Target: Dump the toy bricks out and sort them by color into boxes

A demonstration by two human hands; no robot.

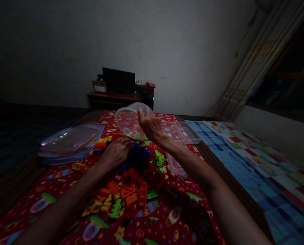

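A translucent round plastic tub [126, 120] is tilted over the far part of the brick pile. My right hand [150, 124] is closed on the tub's right side. Against the heap of dark blue toy building bricks [138, 154] rests my left hand [118, 149], its fingers laid over the bricks and their tips partly hidden. Lime green bricks [159, 160] lie right of the blue ones. Nearer to me are red bricks [134, 175], orange bricks [128, 190], yellow bricks [95, 206] and a green brick [115, 208].
Stacked clear lids or flat containers [70, 143] stand left of the pile. A clear rectangular container [189, 132] sits to the right, partly behind my right arm. Everything lies on a red patterned cloth [177, 204]. A monitor [119, 80] stands on a low desk [113, 96] by the wall.
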